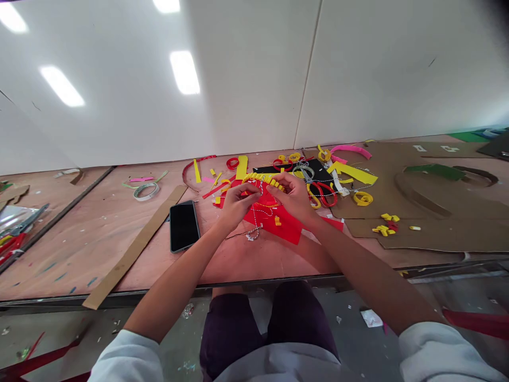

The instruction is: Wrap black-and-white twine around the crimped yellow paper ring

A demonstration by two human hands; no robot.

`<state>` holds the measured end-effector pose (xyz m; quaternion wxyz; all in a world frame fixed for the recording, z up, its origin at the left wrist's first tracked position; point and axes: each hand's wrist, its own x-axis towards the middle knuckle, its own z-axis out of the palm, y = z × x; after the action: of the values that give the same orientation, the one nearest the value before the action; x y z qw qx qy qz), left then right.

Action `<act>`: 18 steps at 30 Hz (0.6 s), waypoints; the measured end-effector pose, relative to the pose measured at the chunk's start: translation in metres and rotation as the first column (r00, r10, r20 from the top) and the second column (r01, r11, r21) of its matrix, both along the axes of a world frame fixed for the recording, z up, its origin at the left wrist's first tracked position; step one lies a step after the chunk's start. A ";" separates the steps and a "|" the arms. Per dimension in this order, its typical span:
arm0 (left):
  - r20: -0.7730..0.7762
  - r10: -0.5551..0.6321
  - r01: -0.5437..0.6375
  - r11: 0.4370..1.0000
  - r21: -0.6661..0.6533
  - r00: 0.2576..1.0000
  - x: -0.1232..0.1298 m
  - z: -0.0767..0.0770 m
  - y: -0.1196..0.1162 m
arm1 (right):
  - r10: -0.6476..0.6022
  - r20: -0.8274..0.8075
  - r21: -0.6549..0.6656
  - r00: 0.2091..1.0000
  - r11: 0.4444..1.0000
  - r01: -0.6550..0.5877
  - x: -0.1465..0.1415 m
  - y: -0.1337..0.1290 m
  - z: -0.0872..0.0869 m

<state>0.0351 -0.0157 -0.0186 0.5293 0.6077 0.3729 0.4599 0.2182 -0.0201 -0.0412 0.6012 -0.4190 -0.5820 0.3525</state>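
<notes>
My left hand (239,206) is closed in a pinch beside a black-and-white string (261,187); its fingertips appear to grip the string. My right hand (293,197) is closed on the end of a yellow row of small folded paper pieces (254,176), which curves behind both hands. Beneath them lies red paper (292,228) with an orange-yellow scrap (277,220) on it. More of the string trails over the red paper and ends in a loose tangle (253,233). Red-handled scissors (328,195) lie just right of my right hand.
A phone (184,227), a cardboard strip (135,249) and a tape roll (146,192) lie at left. Yellow paper strips (358,173) and a black sheet (320,171) are behind my hands. Cardboard (437,233) with small yellow folded pieces (384,231) covers the right. A white wall (254,79) stands behind.
</notes>
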 end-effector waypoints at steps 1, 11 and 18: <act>0.012 0.001 -0.001 1.000 -0.004 1.000 0.000 0.000 0.000 | 0.001 0.000 -0.001 1.000 1.000 -0.001 0.000 0.000 0.000; 0.045 -0.016 0.010 0.993 0.122 0.999 0.001 -0.007 0.002 | 0.002 -0.005 0.009 1.000 1.000 -0.002 -0.001 -0.002 0.001; 0.051 -0.043 0.040 0.998 0.055 0.998 0.002 -0.004 0.000 | -0.001 -0.006 0.010 1.000 1.000 0.001 0.002 0.001 -0.001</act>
<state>0.0371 -0.0155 -0.0223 0.5315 0.6171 0.3338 0.4746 0.2198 -0.0193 -0.0422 0.6050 -0.4153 -0.5818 0.3507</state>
